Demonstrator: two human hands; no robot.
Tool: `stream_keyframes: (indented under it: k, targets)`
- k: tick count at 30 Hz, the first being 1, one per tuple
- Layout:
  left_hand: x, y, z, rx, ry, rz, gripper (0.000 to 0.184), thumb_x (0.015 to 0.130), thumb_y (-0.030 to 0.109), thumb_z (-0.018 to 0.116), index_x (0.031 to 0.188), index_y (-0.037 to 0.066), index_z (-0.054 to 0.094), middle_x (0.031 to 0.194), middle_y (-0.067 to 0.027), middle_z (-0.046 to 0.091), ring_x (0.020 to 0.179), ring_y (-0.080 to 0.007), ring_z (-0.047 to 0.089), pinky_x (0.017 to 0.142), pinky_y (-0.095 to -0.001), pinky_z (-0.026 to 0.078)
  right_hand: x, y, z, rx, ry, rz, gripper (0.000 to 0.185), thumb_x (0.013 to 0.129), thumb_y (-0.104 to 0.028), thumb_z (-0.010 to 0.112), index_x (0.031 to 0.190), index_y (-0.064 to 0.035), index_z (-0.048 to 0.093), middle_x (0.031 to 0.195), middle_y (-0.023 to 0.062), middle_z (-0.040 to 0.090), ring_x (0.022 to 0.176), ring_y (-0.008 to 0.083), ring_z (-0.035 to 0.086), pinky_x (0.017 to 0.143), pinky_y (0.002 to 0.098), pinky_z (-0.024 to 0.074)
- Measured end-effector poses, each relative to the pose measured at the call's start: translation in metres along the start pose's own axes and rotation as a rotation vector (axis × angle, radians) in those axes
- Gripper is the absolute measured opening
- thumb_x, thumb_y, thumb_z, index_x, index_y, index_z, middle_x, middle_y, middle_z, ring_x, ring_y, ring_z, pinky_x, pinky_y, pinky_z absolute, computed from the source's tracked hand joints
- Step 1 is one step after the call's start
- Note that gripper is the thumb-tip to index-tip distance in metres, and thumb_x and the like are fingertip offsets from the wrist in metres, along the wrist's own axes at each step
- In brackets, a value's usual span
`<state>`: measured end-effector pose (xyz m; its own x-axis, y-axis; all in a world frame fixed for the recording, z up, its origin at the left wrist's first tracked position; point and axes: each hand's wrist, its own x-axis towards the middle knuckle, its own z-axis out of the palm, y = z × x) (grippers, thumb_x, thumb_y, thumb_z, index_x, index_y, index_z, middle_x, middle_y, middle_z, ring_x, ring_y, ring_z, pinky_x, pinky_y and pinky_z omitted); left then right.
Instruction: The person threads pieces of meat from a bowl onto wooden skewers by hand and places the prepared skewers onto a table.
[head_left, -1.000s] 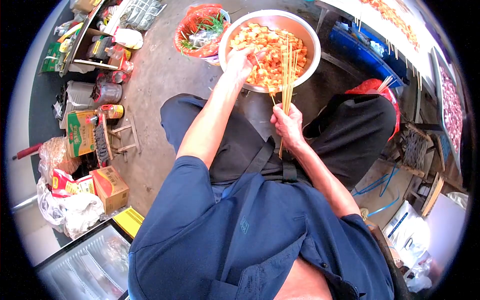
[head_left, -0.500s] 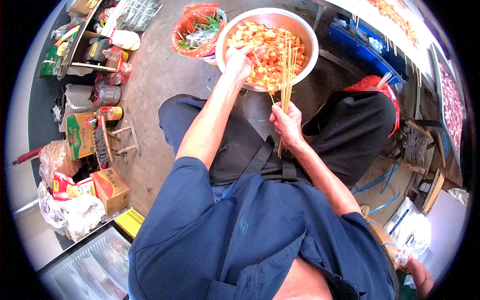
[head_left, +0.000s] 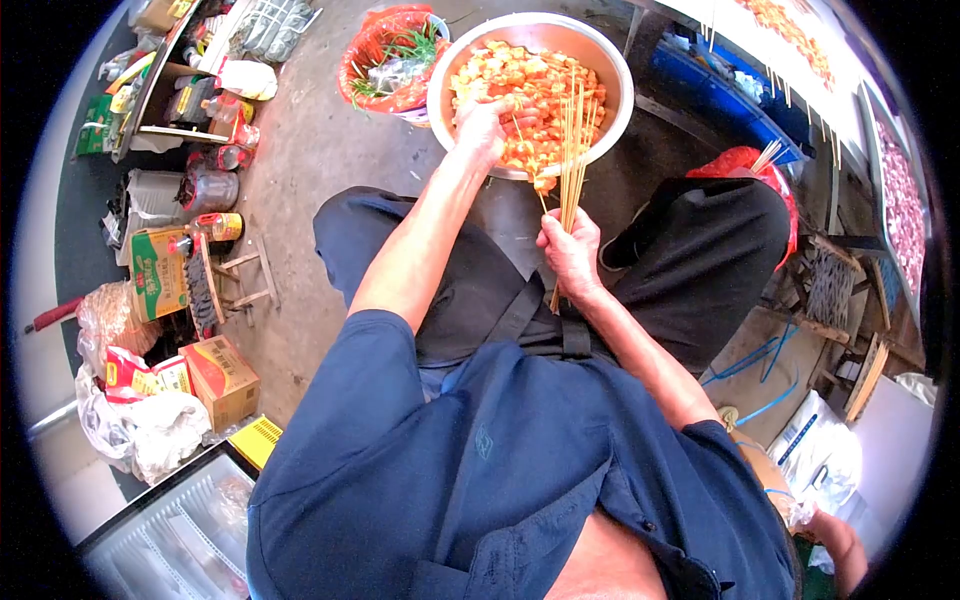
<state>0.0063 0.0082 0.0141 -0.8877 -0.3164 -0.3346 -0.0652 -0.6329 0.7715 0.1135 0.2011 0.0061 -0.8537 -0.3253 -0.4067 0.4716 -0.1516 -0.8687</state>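
Note:
A wide metal bowl [head_left: 619, 110] in front of me holds many orange-coated meat pieces [head_left: 515, 68]. My left hand [head_left: 482, 130] is over the bowl's left part, its fingers closed among the pieces; what they grip is too small to tell. My right hand [head_left: 571, 250] is closed round a bundle of thin wooden skewers [head_left: 574, 150], which stick up over the bowl's near rim. One skewer beside the bundle carries orange meat [head_left: 544, 184] at its upper end, just at the near rim.
Left of the bowl stands a red-lined basket [head_left: 372, 60] with green stalks. A red bag [head_left: 738, 160] with skewers is by my right knee. A blue crate [head_left: 720, 95] lies under the table at the upper right. Another person's arm [head_left: 842, 550] shows at lower right.
The bowl and basket sit slightly higher and further left in view. The other person's arm has come in at lower right. My left hand has shifted slightly among the pieces; my right keeps its grip.

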Motion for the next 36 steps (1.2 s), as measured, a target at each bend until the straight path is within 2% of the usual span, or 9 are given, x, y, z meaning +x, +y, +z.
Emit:
stream_keyframes:
  k: [7, 10, 12, 16, 18, 24, 26, 32, 36]
  targets:
    - [-0.012, -0.009, 0.012, 0.016, 0.041, -0.035, 0.023, 0.081, -0.005, 0.051, 0.103, -0.012, 0.051, 0.089, -0.023, 0.064, 0.073, -0.0323, 0.067, 0.063, -0.0406, 0.059, -0.004, 0.005, 0.002, -0.049, 0.071, -0.061, 0.005, 0.086, -0.008, 0.057, 0.084, -0.0041, 0.054, 0.062, -0.0001, 0.054, 0.053, 0.0077, 0.052, 0.051, 0.0227, 0.0428]
    - [-0.02, -0.027, 0.01, 0.214, -0.008, -0.054, 0.025, 0.079, -0.007, 0.052, 0.103, -0.01, 0.049, 0.088, -0.0234, 0.064, 0.066, -0.0309, 0.067, 0.06, -0.0403, 0.059, 0.0, -0.006, 0.005, -0.075, 0.118, -0.091, 0.004, 0.086, -0.006, 0.056, 0.084, -0.0034, 0.054, 0.062, 0.0001, 0.054, 0.053, 0.0078, 0.052, 0.051, 0.0228, 0.0428]
    - [-0.018, -0.029, 0.013, 0.011, -0.048, -0.009, 0.026, 0.08, -0.005, 0.056, 0.106, -0.006, 0.049, 0.092, -0.0209, 0.064, 0.071, -0.0281, 0.068, 0.063, -0.0384, 0.058, 0.007, -0.016, 0.005, -0.01, 0.119, -0.07, 0.004, 0.086, -0.007, 0.056, 0.084, -0.0037, 0.054, 0.062, 0.0002, 0.055, 0.053, 0.0077, 0.051, 0.049, 0.0223, 0.0405]
    - [-0.011, -0.025, 0.018, -0.039, -0.009, 0.087, 0.027, 0.083, -0.003, 0.057, 0.109, -0.003, 0.049, 0.097, -0.0183, 0.063, 0.079, -0.0263, 0.067, 0.068, -0.0381, 0.058, 0.015, -0.022, 0.002, 0.043, 0.056, -0.046, 0.006, 0.086, -0.011, 0.057, 0.085, -0.0052, 0.055, 0.06, -0.001, 0.054, 0.048, 0.0053, 0.043, 0.044, 0.0213, 0.0326]
    - [-0.018, -0.018, 0.018, -0.125, -0.115, -0.011, 0.029, 0.084, -0.002, 0.057, 0.111, -0.002, 0.047, 0.102, -0.0167, 0.062, 0.085, -0.0258, 0.066, 0.073, -0.0403, 0.058, 0.016, -0.023, 0.001, 0.045, 0.054, -0.017, 0.006, 0.086, -0.011, 0.057, 0.085, -0.0058, 0.054, 0.06, -0.001, 0.054, 0.047, 0.005, 0.041, 0.043, 0.0211, 0.0315]
    - [-0.027, -0.008, 0.022, 0.128, -0.136, -0.131, 0.032, 0.083, -0.006, 0.054, 0.114, -0.004, 0.044, 0.101, -0.0216, 0.061, 0.082, -0.0308, 0.068, 0.068, -0.0376, 0.06, 0.015, -0.016, -0.003, 0.043, 0.023, -0.001, 0.006, 0.085, -0.013, 0.057, 0.085, -0.0079, 0.054, 0.059, -0.0017, 0.053, 0.042, 0.0041, 0.037, 0.037, 0.0203, 0.0271]
    - [-0.027, -0.007, 0.022, 0.234, -0.121, -0.116, 0.037, 0.084, -0.005, 0.053, 0.118, 0.0, 0.042, 0.105, -0.0189, 0.061, 0.092, -0.0297, 0.065, 0.077, -0.0412, 0.057, 0.015, -0.015, -0.003, 0.082, 0.006, 0.017, 0.007, 0.086, -0.014, 0.057, 0.085, -0.008, 0.053, 0.059, -0.0014, 0.053, 0.041, 0.004, 0.036, 0.036, 0.0202, 0.027]
    - [-0.013, -0.017, 0.01, 0.098, -0.244, -0.211, 0.053, 0.078, -0.013, 0.051, 0.127, 0.002, 0.037, 0.112, -0.0201, 0.058, 0.094, -0.03, 0.065, 0.083, -0.0429, 0.055, 0.011, -0.018, -0.004, 0.109, 0.022, 0.054, 0.007, 0.087, -0.014, 0.057, 0.086, -0.0082, 0.053, 0.058, -0.0008, 0.053, 0.039, 0.0041, 0.036, 0.035, 0.0202, 0.0275]
    - [-0.01, -0.017, 0.008, 0.068, -0.071, -0.02, 0.054, 0.076, -0.016, 0.051, 0.125, -0.001, 0.035, 0.111, -0.019, 0.057, 0.094, -0.0326, 0.065, 0.077, -0.0419, 0.057, 0.014, -0.023, -0.001, 0.118, 0.016, 0.05, 0.007, 0.087, -0.014, 0.057, 0.085, -0.0084, 0.053, 0.057, -0.001, 0.053, 0.039, 0.004, 0.036, 0.035, 0.02, 0.0276]
